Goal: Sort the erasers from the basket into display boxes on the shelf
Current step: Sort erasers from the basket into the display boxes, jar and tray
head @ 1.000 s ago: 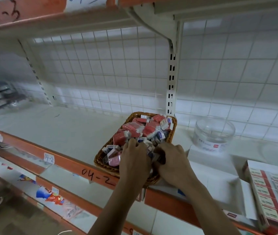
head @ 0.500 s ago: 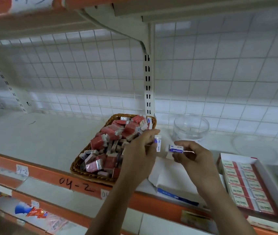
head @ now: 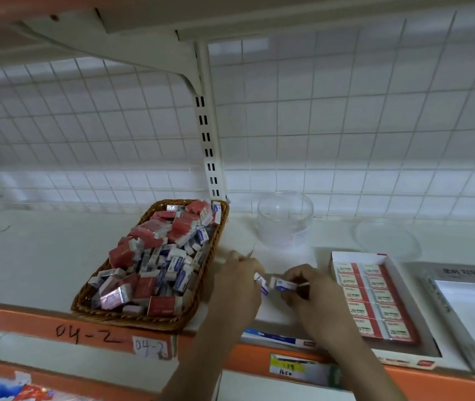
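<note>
White shelf (head: 42, 256), basket (head: 129, 321); left hand (head: 237, 287) fingers tight around eraser (head: 262, 285); right hand (head: 314, 293) likewise, second eraser (head: 284, 285)

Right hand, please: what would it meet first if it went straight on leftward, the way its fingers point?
Probably the small blue-and-white eraser pinched in the left hand, just ahead of the right hand and the similar eraser it holds; the brown wicker basket lies beyond. Depth is unclear.

dim flat light, soft overall focus. motion blur on both hands (head: 276, 287). wide-angle bending at edges. faint glare on far tiled wall (head: 346, 125).
</note>
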### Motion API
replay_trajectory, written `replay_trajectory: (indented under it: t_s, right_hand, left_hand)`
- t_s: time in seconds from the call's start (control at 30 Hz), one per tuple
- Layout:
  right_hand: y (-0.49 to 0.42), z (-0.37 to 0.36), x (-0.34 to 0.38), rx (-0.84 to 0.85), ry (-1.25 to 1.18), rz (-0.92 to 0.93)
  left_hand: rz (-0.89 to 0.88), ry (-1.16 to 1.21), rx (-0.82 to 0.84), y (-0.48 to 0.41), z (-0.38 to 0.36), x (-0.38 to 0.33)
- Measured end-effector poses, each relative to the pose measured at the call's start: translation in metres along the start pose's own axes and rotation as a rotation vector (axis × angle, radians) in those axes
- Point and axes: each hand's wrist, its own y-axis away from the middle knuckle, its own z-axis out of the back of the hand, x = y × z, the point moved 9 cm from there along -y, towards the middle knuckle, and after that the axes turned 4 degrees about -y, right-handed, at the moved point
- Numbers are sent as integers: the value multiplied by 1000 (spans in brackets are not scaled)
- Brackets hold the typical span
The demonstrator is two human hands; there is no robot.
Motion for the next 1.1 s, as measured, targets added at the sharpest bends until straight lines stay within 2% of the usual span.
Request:
replay_trajectory:
  t_s: [0.1, 0.33, 0.67, 1.1]
  right_hand:
    - [1, -7, 4, 66, 248, 36]
    - [2, -11, 4, 126, 354, 20]
    - [2, -14, -1, 128, 430, -2]
    - [-8, -12, 7, 36, 557, -32]
  left_hand:
    - [1, -110, 20, 2, -6, -1]
    - [-97, -420, 13, 6, -4, -9]
    - [-83, -318, -18, 5, -12, 3]
    - [-52, -403, 25, 5, -2, -1]
